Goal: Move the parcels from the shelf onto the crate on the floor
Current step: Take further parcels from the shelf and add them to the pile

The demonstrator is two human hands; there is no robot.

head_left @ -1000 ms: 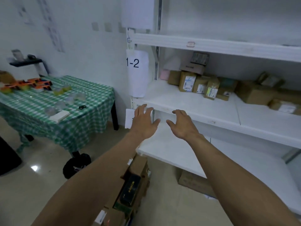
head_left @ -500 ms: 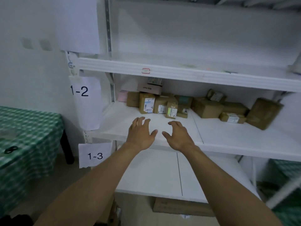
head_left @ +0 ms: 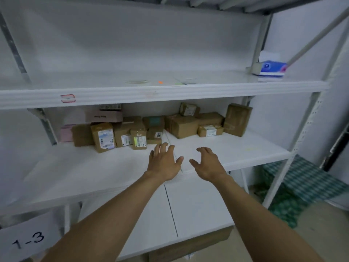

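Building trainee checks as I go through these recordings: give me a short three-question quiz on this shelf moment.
1. True or false: the left hand grips a parcel.
2. The cardboard parcels sit on: A) the top shelf; B) the middle shelf, at its back; C) the floor.
3. Fill in: the paper label at lower left reads ___.
Key: 1 false, it and the right hand both hover open and empty; 2 B; 3 1-3.
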